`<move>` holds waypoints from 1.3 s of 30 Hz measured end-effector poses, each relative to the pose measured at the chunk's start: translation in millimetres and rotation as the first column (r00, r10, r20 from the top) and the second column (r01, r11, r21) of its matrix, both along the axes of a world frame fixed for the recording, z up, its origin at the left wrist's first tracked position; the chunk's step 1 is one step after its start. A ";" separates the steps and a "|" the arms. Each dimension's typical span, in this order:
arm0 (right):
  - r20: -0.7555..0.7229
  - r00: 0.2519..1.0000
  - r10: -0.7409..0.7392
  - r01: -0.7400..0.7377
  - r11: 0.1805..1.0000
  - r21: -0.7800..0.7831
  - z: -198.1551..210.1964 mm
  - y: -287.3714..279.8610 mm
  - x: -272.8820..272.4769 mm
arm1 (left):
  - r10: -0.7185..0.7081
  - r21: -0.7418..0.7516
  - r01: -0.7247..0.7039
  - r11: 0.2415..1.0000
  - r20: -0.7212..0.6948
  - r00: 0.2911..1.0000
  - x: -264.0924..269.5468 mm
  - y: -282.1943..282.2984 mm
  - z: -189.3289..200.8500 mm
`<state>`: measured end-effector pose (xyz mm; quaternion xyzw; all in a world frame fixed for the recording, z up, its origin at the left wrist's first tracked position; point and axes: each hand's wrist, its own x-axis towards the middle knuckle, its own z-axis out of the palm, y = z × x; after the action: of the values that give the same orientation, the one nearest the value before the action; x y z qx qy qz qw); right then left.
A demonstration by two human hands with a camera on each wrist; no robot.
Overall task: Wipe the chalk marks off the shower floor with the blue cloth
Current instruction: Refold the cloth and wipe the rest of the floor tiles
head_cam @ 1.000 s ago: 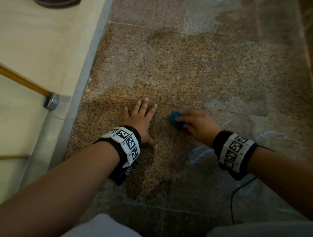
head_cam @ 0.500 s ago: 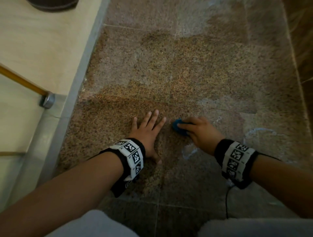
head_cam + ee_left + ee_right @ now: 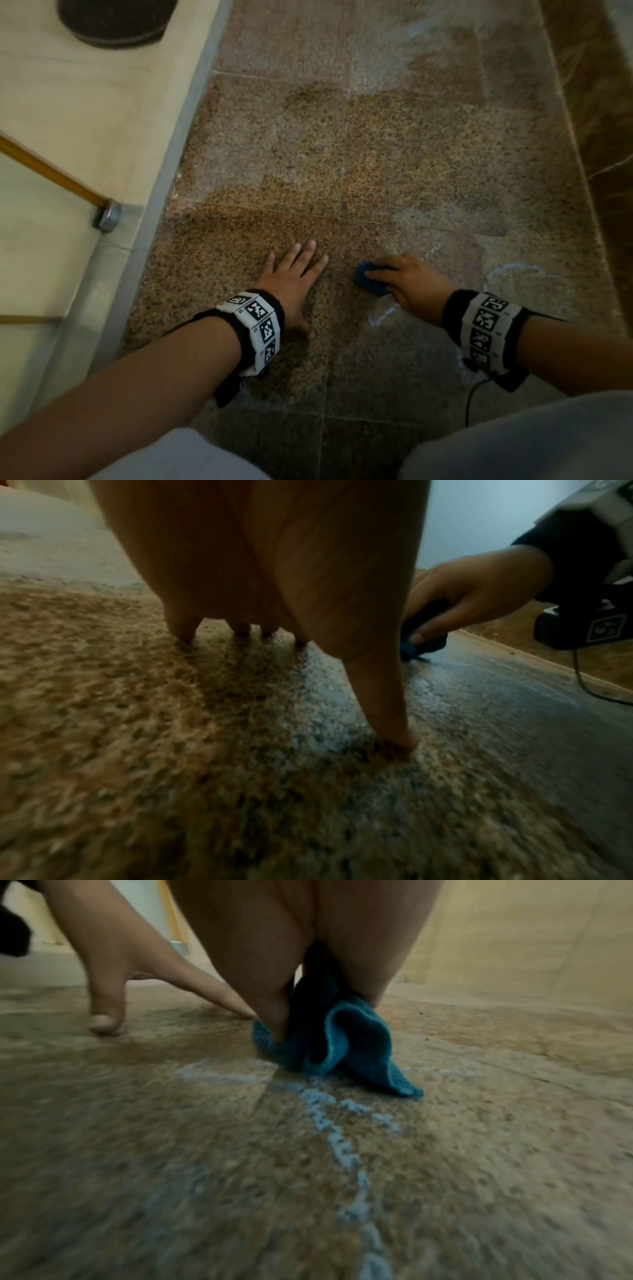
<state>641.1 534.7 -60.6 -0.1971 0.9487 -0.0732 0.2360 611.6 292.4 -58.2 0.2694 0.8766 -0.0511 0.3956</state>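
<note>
Gripping bunched terry blue cloth (image 3: 346,1042), right hand (image 3: 416,286) on speckled granite shower floor (image 3: 394,154).

The scene is dim and warm-toned throughout. In the head view the brightest area is the pale surface at the upper left; the lower part of the frame falls into shadow, and straight edges bow toward the borders (wide-angle distortion). The shower floor (image 3: 394,164) shows patchy lighter and darker areas. Both wrist views are grainy and soft: the foreground floor is smeared with blur, worst at the bottom edges. In the left wrist view a cool bluish sheen lies on the floor at right of centre.
</note>
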 end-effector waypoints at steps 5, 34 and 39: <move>0.038 0.993 0.109 -0.111 0.993 0.044 -7.9 -17.3 19.5 | 0.031 0.009 -0.031 0.999 0.005 1.000 -3.5 6.2 -1.3; -0.069 0.986 0.150 -0.159 0.977 -0.140 -9.7 -10.7 18.1 | 0.056 -0.005 -0.056 0.998 -0.013 0.998 -9.6 18.4 -5.7; -0.243 0.970 0.010 -0.043 0.990 -0.133 -11.7 -8.5 23.8 | -0.014 -0.028 0.013 1.000 -0.022 1.000 -6.6 11.8 -6.1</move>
<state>664.9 526.2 -72.3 -0.2329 0.9604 -0.1104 0.1057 605.0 304.2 -64.2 0.2692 0.8783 -0.0691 0.3891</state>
